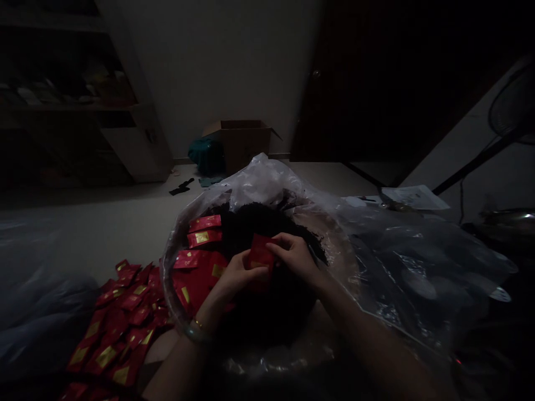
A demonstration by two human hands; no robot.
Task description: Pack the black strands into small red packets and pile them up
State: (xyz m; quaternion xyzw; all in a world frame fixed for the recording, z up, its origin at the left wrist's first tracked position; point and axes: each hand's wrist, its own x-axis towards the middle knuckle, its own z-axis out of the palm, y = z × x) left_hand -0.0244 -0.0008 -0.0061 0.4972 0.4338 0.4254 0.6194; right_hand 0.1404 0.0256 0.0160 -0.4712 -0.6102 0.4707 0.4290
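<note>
Between both hands is a small red packet (259, 249) with a gold patch, held upright over a dark heap. My left hand (239, 273) grips its lower left side with thumb and fingers. At the packet's upper right edge, my right hand (295, 253) pinches with thumb and forefinger. Below lies a dark, loose, crumbly material (259, 217), perhaps dried leaves, in a round basin lined with clear plastic (263, 178). More red packets (204, 238) rest inside the basin on the left. Whether the held packet is filled cannot be made out.
A large pile of red-and-gold packets (121, 317) lies left of the basin. Clear plastic sheeting (418, 262) spreads to the right, with papers (416, 197) behind it. Farther back stand an open cardboard box (246, 142), a teal bag (207, 156), shelves (67, 106) and a fan (512, 106).
</note>
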